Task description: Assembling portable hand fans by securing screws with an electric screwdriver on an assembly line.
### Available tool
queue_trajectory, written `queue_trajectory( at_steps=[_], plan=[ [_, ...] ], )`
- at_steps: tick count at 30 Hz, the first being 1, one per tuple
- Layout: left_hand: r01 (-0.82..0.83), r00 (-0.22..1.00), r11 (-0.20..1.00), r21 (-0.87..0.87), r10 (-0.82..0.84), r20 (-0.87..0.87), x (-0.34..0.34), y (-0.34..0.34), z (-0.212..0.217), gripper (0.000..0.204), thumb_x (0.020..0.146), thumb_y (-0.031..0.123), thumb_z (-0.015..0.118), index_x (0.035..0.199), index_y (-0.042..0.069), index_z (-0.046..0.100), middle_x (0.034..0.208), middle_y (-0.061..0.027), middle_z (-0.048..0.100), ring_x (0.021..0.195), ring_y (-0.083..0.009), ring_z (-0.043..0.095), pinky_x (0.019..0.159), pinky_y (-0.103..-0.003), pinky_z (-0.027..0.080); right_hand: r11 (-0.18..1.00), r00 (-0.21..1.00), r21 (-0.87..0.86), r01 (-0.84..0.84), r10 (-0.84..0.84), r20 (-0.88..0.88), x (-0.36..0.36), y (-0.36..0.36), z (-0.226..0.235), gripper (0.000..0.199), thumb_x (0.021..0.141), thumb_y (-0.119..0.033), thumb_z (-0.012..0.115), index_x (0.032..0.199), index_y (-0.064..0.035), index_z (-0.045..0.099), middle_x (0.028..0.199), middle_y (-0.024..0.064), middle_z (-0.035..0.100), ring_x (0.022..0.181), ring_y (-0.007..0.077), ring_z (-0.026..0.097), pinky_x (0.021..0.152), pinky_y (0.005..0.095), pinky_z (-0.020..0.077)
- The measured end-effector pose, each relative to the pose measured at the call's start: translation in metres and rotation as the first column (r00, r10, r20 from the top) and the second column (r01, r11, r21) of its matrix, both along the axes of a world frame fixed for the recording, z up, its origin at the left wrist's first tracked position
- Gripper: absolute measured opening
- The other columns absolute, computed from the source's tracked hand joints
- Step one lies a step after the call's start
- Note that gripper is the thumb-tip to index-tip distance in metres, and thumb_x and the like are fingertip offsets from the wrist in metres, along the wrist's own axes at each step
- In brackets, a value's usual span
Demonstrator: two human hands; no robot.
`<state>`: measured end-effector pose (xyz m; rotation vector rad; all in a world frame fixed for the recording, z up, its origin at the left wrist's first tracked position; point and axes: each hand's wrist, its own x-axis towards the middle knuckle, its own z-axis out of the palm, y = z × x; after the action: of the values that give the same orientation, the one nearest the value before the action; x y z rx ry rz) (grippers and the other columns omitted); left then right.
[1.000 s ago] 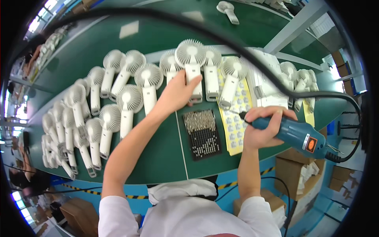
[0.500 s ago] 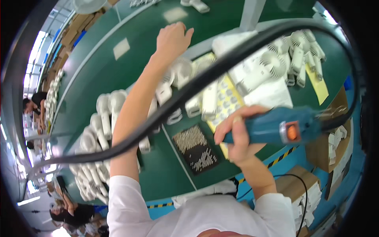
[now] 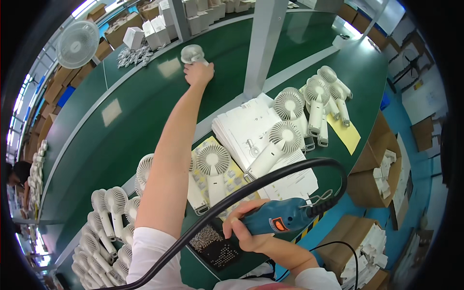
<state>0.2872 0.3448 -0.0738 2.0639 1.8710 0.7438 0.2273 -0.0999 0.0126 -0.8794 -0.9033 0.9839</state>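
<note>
Far out over the green table, my left hand (image 3: 198,73) is closed round a white handheld fan (image 3: 192,53), whose head sticks out beyond my fingers. My right hand (image 3: 246,226) grips a teal electric screwdriver (image 3: 278,216) with an orange switch; its tip is hidden. Beneath and left of that hand lies a dark tray (image 3: 209,257) of small screws, some heaped and some set in rows. A white fan (image 3: 213,162) lies on a yellow sheet between my arms. Another fan (image 3: 284,137) rests on a stack of printed paper (image 3: 231,126).
The screwdriver's thick black cable (image 3: 263,182) arches across the front. Several fans (image 3: 104,212) crowd the left, and more (image 3: 317,92) lie at the right. A grey post (image 3: 263,48) rises from the table. Cardboard boxes (image 3: 369,166) stand on the right floor. White boxes (image 3: 157,30) line the back.
My left hand has reached farther and taken hold of a fan; earlier it was empty. My right hand with the screwdriver sits lower and further left in view. The view has shifted.
</note>
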Motion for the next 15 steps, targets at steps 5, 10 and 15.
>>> queue_trajectory(
  at_steps=[5, 10, 15],
  plan=[
    [0.145, 0.967, 0.953, -0.266, -0.079, 0.242, -0.011, -0.003, 0.015, 0.066, 0.078, 0.020, 0.062, 0.128, -0.012, 0.032, 0.105, -0.0233, 0.061, 0.094, -0.0364, 0.064, 0.085, -0.044, 0.052, 0.998, 0.998, 0.041, 0.056, -0.055, -0.027, -0.007, -0.002, 0.005, 0.027, 0.092, -0.010, 0.056, 0.108, -0.0036, 0.036, 0.066, 0.0127, 0.058, 0.049, 0.0186, 0.058, 0.051, 0.0308, 0.0502],
    [0.478, 0.684, 0.821, -0.313, -0.124, 0.719, -0.059, -0.078, 0.063, 0.046, 0.080, 0.021, 0.071, 0.112, -0.003, 0.048, 0.073, -0.0063, 0.062, 0.056, -0.0147, 0.061, 0.052, -0.027, 0.051, 0.993, 0.982, 0.053, 0.110, -0.100, -0.158, -0.015, -0.009, -0.002, 0.024, 0.091, -0.007, 0.052, 0.111, -0.0052, 0.038, 0.064, 0.0134, 0.055, 0.045, 0.0219, 0.053, 0.045, 0.0346, 0.0490],
    [0.600, 0.453, 0.774, -0.204, -0.118, 0.883, -0.127, -0.184, 0.149, 0.045, 0.095, 0.044, 0.054, 0.111, 0.002, 0.055, 0.065, -0.0019, 0.055, 0.053, -0.0094, 0.053, 0.050, -0.023, 0.042, 0.987, 0.984, 0.128, 0.095, -0.073, -0.163, -0.021, -0.012, 0.008, 0.022, 0.092, -0.007, 0.049, 0.112, -0.0048, 0.039, 0.060, 0.0118, 0.052, 0.040, 0.0205, 0.049, 0.041, 0.0335, 0.0461]
  ],
)
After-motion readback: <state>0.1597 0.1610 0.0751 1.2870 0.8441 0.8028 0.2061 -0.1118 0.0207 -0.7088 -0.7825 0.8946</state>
